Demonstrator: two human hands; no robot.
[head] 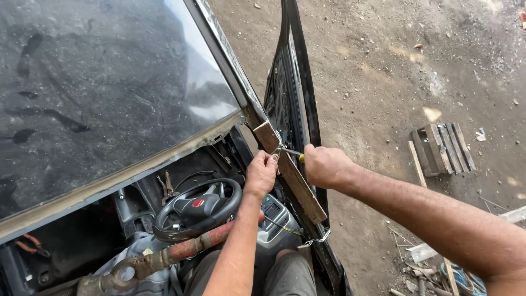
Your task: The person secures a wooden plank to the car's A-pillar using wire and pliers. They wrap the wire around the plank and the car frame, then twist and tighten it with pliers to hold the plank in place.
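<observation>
I sit inside a stripped vehicle cab. My right hand [324,164] grips a tool with a yellow handle [301,157] whose metal tip points left at the door pillar. My left hand [261,172] is closed against the same spot, fingertips at the tool's tip and a small wire. A flat wooden strip [300,188] lies along the pillar just under both hands. The open black door [289,82] stands right behind it.
The dusty windscreen [104,82] fills the upper left. A black steering wheel [198,209] and a rusty red bar [175,252] lie below it. Pliers [166,186] rest on the dash. On the dirt ground outside sit a wooden crate [441,148] and scrap [433,268].
</observation>
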